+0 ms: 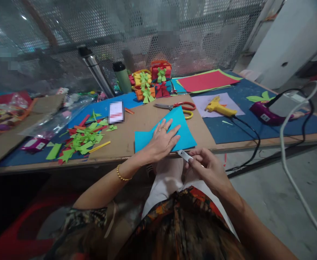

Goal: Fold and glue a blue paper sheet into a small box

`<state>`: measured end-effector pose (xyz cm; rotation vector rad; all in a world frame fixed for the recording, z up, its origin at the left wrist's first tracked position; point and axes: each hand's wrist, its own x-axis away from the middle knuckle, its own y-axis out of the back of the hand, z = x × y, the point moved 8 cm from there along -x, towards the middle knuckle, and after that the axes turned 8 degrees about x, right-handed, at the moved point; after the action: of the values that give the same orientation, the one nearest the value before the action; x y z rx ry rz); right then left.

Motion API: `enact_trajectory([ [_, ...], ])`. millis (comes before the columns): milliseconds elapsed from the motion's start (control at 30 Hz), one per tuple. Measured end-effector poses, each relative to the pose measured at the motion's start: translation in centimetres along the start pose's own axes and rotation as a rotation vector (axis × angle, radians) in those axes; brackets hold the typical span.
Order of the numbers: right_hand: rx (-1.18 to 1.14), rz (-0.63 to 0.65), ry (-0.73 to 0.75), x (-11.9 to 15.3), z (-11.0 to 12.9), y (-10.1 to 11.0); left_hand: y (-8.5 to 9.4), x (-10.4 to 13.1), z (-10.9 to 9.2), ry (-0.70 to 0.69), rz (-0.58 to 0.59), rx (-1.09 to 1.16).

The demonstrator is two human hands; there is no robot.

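A bright blue sheet [184,130], with a raised pointed corner at the back, lies on the brown cardboard [120,142] at the table's front edge. My left hand [164,139] rests flat on it, fingers spread, pressing nothing else. My right hand [205,165] pinches a small pale metal tool [184,156] just in front of the sheet's near right edge; the tool's rounded end with a hole points toward the sheet. Behind the sheet lie scissors [187,105] with red and yellow handles, partly covered by it.
Green and red paper scraps [85,139] lie left. A yellow glue gun [220,107] rests on lilac paper [201,101], its cord running off the front edge. Behind are small decorated boxes [161,74], red sheets [207,81] and two bottles [123,77]. A purple power strip [268,113] sits right.
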<state>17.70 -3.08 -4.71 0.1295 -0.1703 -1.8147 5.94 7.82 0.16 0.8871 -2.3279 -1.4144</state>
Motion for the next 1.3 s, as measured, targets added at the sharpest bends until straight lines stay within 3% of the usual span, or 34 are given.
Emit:
enact_trajectory([
  [167, 0.026, -0.084, 0.060, -0.1, -0.2, 1.4, 2.7, 1.2, -0.6, -0.181, 0.011, -0.002],
  [267, 0.055, -0.139, 0.088, -0.3, -0.5, 1.8, 5.2, 3.3, 1.0, -0.191, 0.014, -0.174],
  [333, 0.087, -0.138, 0.093, -0.4, -0.5, 1.8, 6.0, 4.7, 2.5, -0.155, 0.055, -0.216],
  [467, 0.115, -0.100, 0.101, -0.5, 0.1, 1.1, 5.2, 6.2, 4.8, -0.142, 0.124, -0.124],
  [600, 0.167, -0.055, 0.123, -0.8, 1.0, -0.4, 4.3, 6.6, 5.8, -0.140, 0.089, -0.027],
  [800, 0.170, -0.010, 0.204, -1.2, 2.3, -3.2, 4.0, 6.7, 6.4, -0.113, 0.119, 0.028],
  [1133, 0.157, -0.010, 0.153, -1.0, 1.5, -3.1, 4.0, 6.4, 6.4, -0.109, 0.217, -0.171],
  [1300, 0.136, -0.020, 0.181, -1.2, 2.1, -4.4, 4.5, 6.0, 6.4, -0.083, 0.320, -0.191],
])
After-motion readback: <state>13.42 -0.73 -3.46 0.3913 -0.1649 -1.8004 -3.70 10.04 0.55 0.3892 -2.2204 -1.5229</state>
